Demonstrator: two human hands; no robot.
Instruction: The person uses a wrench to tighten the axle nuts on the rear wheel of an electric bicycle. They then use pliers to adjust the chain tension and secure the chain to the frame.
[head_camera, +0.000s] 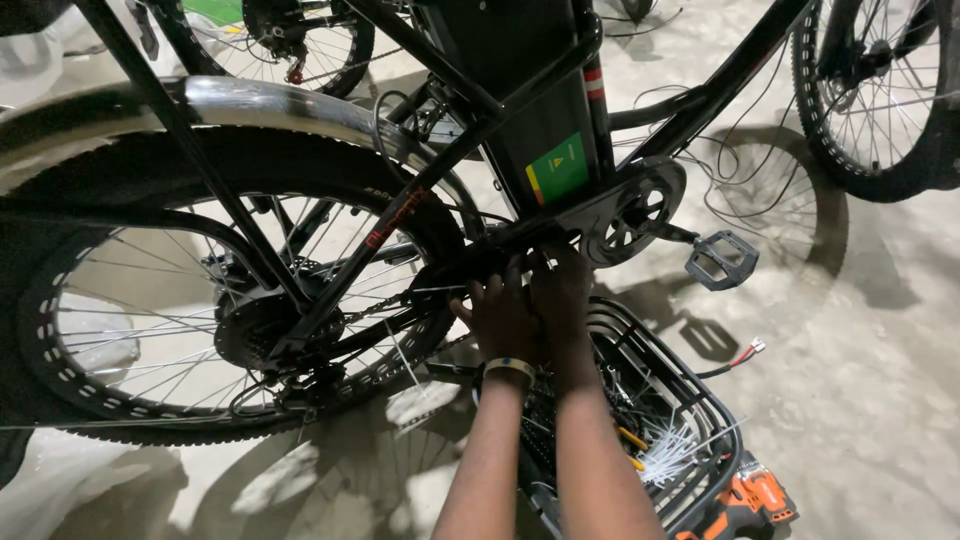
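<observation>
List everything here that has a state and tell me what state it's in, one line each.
left hand: fingers curled against the bike frame near the chain guard, wristband on wrist.
right hand: pressed to the same spot, grip hidden.
bicycle: standing upright, rear wheel on the floor.
pedal: level, unloaded.
wire basket: on the floor, holding white cable ties and parts.
orange power drill: lying on the floor beside the basket.

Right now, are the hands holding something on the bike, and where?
Both the left hand and the right hand press on the bike's black frame, low down behind the chain guard. Their fingers are hidden, so whether they grip anything cannot be told.
</observation>
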